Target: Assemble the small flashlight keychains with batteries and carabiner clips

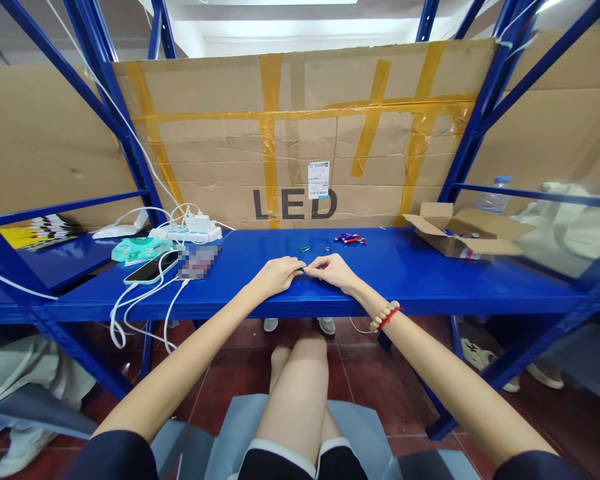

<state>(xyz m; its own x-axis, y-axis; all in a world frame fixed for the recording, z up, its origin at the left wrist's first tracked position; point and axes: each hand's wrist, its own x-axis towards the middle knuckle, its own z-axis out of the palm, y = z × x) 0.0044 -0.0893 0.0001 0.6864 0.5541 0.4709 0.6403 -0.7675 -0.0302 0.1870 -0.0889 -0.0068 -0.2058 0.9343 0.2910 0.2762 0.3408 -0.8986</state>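
Note:
My left hand (pixel 279 275) rests near the front edge of the blue table, its fingers closed on a small green metallic piece (pixel 301 269). My right hand (pixel 332 272) meets it from the other side, thumb and index finger pinched at the end of that piece. What the right fingertips hold is too small to make out. Just beyond the hands lies a green carabiner-like clip (pixel 305 249), and beside it a tiny metallic bit (pixel 327 249). Farther back sits a small pile of red and purple clips (pixel 351 239).
An open cardboard box (pixel 467 233) stands at the right. Left are a phone (pixel 151 268), white cables, a power strip (pixel 195 230) and a teal packet (pixel 143 249). A large taped cardboard sheet (pixel 220 160) backs the blue table (pixel 410 287). A seated person's leg (pixel 30 373) shows at far left.

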